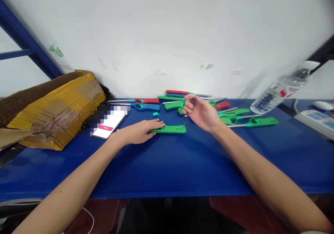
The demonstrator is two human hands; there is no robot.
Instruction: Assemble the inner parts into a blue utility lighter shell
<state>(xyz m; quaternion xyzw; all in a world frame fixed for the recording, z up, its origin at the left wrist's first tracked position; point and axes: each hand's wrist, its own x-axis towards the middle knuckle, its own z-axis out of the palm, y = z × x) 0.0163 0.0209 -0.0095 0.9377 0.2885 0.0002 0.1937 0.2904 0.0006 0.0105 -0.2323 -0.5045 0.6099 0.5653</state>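
Note:
A green long-nosed lighter (174, 129) lies flat on the blue table. My left hand (142, 131) is closed over its left end, fingers on the far edge and thumb on the near edge; the hand hides that end. Pinched in my right hand (202, 113) is a screwdriver (185, 120) with a dark handle, mostly covered by the fingers. Its thin shaft slants down, and the tip meets the right end of the lighter. Just beyond my left hand sits a small turquoise plastic piece (156, 114).
Behind my hands lie several lighters, including a blue one (147, 106) and a green one (263, 121). A phone (106, 127) and a taped cardboard box (60, 109) stand left. To the right are a tilted water bottle (278, 91) and a white device (315, 121).

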